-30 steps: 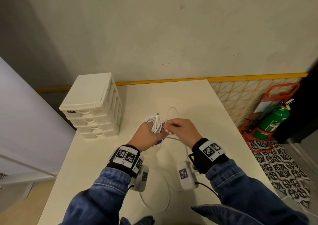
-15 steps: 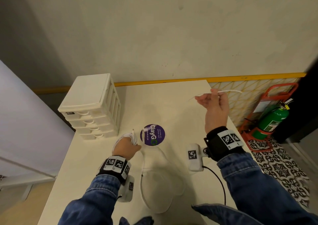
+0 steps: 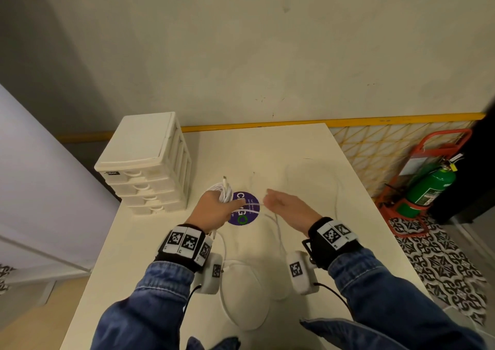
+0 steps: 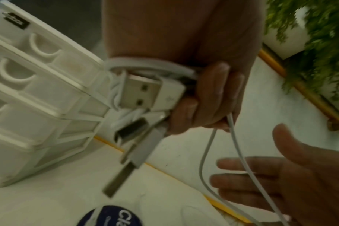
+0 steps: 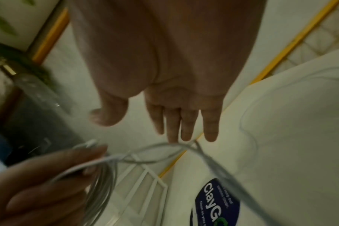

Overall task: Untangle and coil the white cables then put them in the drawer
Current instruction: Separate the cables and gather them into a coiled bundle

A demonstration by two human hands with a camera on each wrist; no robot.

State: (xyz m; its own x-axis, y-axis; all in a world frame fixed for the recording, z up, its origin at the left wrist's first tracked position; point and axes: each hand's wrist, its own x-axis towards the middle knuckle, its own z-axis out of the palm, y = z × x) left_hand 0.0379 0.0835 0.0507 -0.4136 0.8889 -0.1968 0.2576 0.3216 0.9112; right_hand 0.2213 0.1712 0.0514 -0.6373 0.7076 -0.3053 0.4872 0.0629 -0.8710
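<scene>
Loose cable loops [image 3: 245,296] lie nearest us on the surface [image 3: 294,157]. Beyond, our left hand [image 3: 211,210] holds the coiled white cables [image 3: 225,193] in a closed grip; our right hand [image 3: 288,210] is open, fingers straight. Farthest stands the drawer unit [image 3: 146,162].

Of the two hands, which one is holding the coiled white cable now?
The left hand. Its fingers are curled round the coiled white cable and its USB plug, whereas the right hand is open with straight fingers.
</scene>
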